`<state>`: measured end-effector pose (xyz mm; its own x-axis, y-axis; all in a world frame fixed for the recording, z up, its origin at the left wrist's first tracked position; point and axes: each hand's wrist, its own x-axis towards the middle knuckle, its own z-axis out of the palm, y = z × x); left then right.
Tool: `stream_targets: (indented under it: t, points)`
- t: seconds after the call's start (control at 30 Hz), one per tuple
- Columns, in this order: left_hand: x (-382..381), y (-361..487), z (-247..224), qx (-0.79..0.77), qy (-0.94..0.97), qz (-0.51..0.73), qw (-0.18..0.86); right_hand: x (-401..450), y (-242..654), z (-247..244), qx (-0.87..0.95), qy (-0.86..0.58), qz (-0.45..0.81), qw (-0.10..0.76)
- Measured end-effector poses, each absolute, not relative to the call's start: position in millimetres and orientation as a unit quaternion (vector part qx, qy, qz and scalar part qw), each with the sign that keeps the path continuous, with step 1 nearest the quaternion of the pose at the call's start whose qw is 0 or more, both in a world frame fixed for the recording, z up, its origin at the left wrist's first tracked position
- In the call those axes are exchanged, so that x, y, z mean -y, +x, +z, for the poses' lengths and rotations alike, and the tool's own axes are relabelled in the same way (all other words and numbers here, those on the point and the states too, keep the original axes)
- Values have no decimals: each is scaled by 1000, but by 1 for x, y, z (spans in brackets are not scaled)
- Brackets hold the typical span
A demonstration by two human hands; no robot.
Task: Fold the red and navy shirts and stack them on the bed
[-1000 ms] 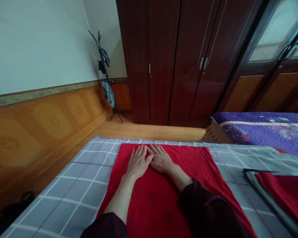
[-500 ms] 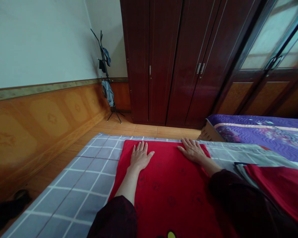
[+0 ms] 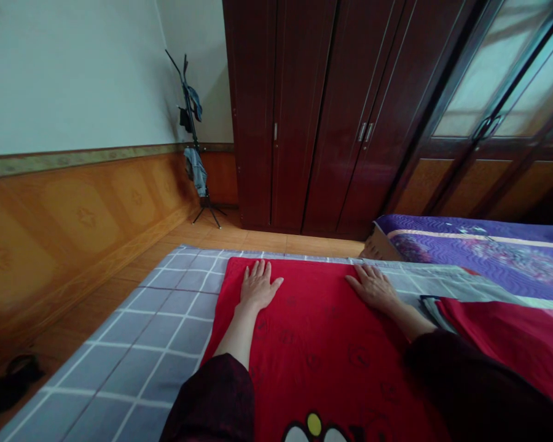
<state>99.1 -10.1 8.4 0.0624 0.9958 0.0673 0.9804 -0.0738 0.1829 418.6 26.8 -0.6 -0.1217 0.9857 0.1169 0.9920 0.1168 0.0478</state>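
Observation:
A red cloth [image 3: 313,319] with faint dark prints and a cartoon design at its near end lies spread out in front of me. I cannot tell whether it is a garment or a blanket. My left hand [image 3: 258,286] rests flat on its far left part, fingers together and thumb apart. Across from it, my right hand [image 3: 372,287] lies flat at the far right corner, fingers stretched out. Neither hand grips anything. Under the cloth is a bed with a grey-blue checked sheet [image 3: 156,334].
More folded red fabric [image 3: 498,331] with a dark edge lies to the right. Beyond it is a bed with a purple cover [image 3: 479,242]. A dark red wardrobe [image 3: 299,123] stands ahead, a coat rack [image 3: 194,129] in the corner. Dark shoes [image 3: 13,387] are on the floor at left.
My right hand has slid to the right across the red cloth. My left hand has stayed nearly in place. More of the cartoon design shows at the bottom.

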Motion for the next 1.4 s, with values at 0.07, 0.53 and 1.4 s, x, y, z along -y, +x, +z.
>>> stream_targets:
  t: [0.07, 0.53, 1.4]
  points:
    - [11, 99, 9, -678, 729, 84, 44, -29, 428, 2, 747, -662, -58, 25]
    - [9, 99, 4, -683, 724, 93, 26, 61, 278, 19, 907, -413, 45, 72]
    - [6, 97, 1, -684, 724, 85, 10, 29, 311, 20, 878, -471, 73, 37]
